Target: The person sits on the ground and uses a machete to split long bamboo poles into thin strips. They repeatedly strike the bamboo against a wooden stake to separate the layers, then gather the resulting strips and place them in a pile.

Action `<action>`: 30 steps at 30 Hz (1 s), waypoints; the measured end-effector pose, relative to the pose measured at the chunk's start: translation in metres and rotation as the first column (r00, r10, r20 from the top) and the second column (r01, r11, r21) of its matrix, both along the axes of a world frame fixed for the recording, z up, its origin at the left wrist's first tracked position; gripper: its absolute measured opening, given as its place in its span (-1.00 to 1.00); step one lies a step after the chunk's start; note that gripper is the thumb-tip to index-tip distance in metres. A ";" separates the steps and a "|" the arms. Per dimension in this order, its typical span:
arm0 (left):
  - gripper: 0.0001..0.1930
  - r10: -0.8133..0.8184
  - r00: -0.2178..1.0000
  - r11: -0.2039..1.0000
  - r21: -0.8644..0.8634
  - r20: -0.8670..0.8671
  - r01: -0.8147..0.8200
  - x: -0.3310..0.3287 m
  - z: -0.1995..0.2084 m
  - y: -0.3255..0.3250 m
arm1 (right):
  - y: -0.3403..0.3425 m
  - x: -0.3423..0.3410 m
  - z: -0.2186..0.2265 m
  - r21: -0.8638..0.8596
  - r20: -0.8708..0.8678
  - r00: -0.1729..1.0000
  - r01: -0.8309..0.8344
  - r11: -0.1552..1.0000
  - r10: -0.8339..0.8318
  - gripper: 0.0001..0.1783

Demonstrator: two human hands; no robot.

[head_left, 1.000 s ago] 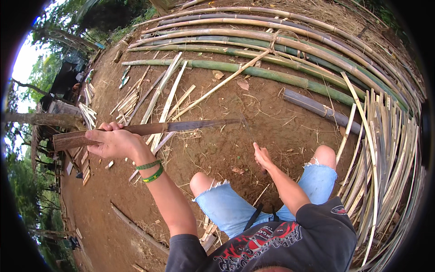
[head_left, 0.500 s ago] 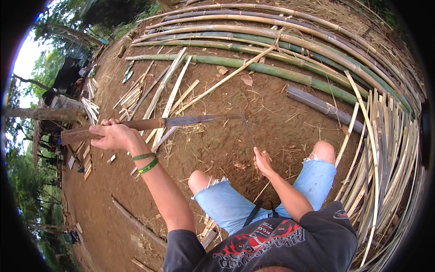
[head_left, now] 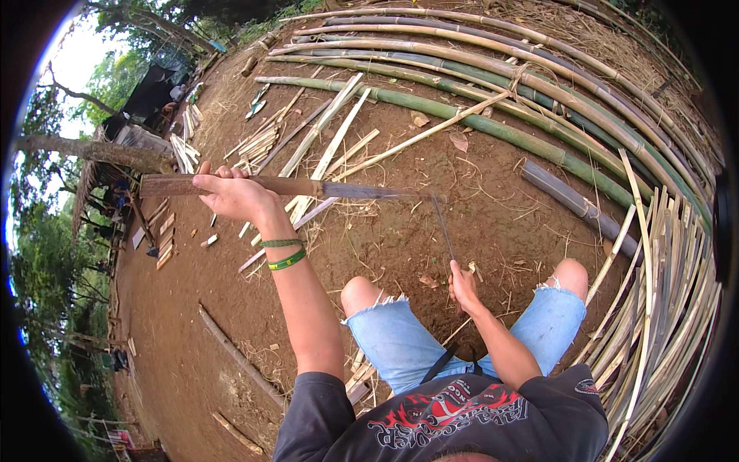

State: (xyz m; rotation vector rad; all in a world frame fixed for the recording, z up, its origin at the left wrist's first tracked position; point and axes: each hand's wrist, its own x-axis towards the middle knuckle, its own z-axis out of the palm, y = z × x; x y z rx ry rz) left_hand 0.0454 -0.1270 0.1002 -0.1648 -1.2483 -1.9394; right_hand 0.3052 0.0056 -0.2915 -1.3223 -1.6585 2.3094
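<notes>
My left hand (head_left: 235, 200) is raised, its fingers wrapped round a length of bamboo (head_left: 362, 191), brown at the near end and dark grey beyond the node. The bamboo lies roughly level across the view, pointing right. Low in front of my knees, my right hand (head_left: 463, 287) is closed on the handle of a long, thin-bladed knife (head_left: 444, 231). Its blade slants up and a little left. The blade's tip appears at the bamboo's far end; whether they touch I cannot tell.
Long bamboo poles (head_left: 462, 115) lie across the far ground. Many split strips (head_left: 677, 285) are heaped at the right. Pale slats (head_left: 319, 131) and a dark bamboo piece (head_left: 566, 192) rest on the brown soil. A thin log (head_left: 239, 358) lies lower left, and a tree trunk (head_left: 100, 154) stands beyond.
The view has turned slightly, so the ground, poles and both hands sit farther right in the picture. Both hands keep their grips, and the knife and bamboo stay in nearly the same relation.
</notes>
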 end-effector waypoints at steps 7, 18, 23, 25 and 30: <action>-0.57 -0.217 0.975 0.962 0.160 -0.038 0.220 0.021 0.003 0.003 | -0.009 -0.001 0.021 -0.019 -0.087 0.996 -0.014 1.000 0.013 -0.36; -0.68 -0.205 0.966 0.976 -0.110 -0.159 0.189 0.063 0.007 0.013 | -0.024 0.003 0.115 0.058 -0.338 0.941 -0.012 0.998 0.030 -0.38; -0.64 -0.295 0.906 0.935 -0.286 -0.302 0.209 0.078 -0.001 0.017 | -0.033 0.000 0.192 0.358 -0.504 0.836 -0.027 0.933 0.218 -0.46; -0.60 -0.249 0.915 0.959 -0.210 -0.318 0.189 0.098 0.000 0.045 | -0.038 0.001 0.221 0.442 -0.540 0.795 -0.010 0.897 0.275 -0.49; -0.63 -0.299 0.899 0.947 -0.212 -0.320 0.240 0.117 -0.003 0.054 | -0.032 -0.003 0.231 0.543 -0.590 0.730 0.043 0.839 0.345 -0.53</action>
